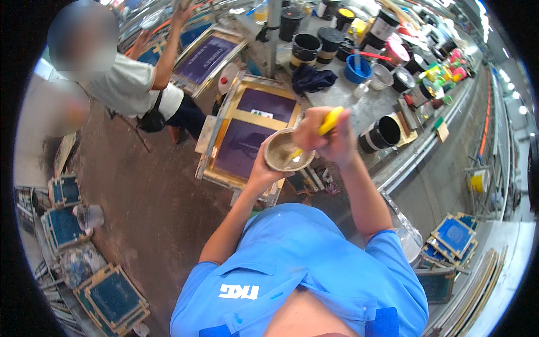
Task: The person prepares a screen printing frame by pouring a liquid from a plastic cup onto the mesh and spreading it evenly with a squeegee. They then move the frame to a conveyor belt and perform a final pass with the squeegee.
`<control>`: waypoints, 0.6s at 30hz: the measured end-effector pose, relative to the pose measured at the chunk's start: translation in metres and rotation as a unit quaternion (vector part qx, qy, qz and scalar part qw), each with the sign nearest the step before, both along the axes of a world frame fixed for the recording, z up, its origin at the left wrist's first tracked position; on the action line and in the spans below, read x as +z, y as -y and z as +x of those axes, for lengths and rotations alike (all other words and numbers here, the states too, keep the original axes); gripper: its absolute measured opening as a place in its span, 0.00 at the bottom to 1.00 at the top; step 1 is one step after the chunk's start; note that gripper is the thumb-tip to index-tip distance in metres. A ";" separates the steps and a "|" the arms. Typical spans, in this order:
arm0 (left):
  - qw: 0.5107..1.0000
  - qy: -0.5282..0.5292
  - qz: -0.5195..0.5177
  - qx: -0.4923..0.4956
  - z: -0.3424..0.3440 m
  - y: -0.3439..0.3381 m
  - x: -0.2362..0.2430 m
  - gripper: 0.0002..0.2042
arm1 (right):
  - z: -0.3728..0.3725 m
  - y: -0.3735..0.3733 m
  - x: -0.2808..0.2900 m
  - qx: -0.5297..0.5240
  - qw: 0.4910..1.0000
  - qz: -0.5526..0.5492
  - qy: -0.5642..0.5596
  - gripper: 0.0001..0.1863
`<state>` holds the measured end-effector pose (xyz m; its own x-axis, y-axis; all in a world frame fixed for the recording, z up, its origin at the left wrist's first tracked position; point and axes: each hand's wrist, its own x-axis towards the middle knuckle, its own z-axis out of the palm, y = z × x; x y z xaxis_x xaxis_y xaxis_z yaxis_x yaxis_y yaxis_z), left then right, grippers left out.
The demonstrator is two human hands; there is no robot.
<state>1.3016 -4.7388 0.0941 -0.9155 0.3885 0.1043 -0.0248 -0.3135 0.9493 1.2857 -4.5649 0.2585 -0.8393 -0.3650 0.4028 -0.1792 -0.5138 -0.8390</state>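
My left hand (263,174) is wrapped round the side of a round, pale tub (267,154), held in front of my chest with its mouth facing up. Greyish-beige material coats the tub's inside. In my right hand (340,139), a yellow-handled tool (332,119) is gripped with the fist closed. A yellow length of it reaches down into the tub; its exact kind is hard to make out. Just beyond the tub lies a wood-framed printing screen (241,150) with purple mesh.
At right, a cluttered table (342,101) bears a dark cloth (312,78), a blue bowl (357,68), a black tub (383,133) and several ink pots. A co-worker (126,81) stands at upper left by another purple screen (206,58). More screens (114,297) lean at lower left.
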 end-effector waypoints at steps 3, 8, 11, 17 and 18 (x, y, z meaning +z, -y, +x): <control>1.000 -0.009 0.004 0.009 0.003 0.001 0.004 0.50 | -0.001 -0.012 0.018 -0.051 0.998 -0.012 -0.038 0.39; 0.999 -0.035 -0.009 0.013 0.004 0.001 0.006 0.50 | -0.004 0.024 0.003 -0.226 0.974 -0.016 -0.008 0.37; 1.000 0.021 0.006 0.004 0.003 0.006 0.004 0.50 | -0.004 0.036 -0.012 -0.127 0.990 0.039 -0.041 0.38; 1.000 0.019 -0.004 0.016 0.004 0.019 0.002 0.51 | -0.007 0.016 0.003 0.049 0.998 0.031 -0.001 0.39; 1.000 0.023 0.009 0.014 0.005 0.019 0.001 0.51 | -0.011 0.013 0.009 0.046 0.998 -0.012 -0.033 0.38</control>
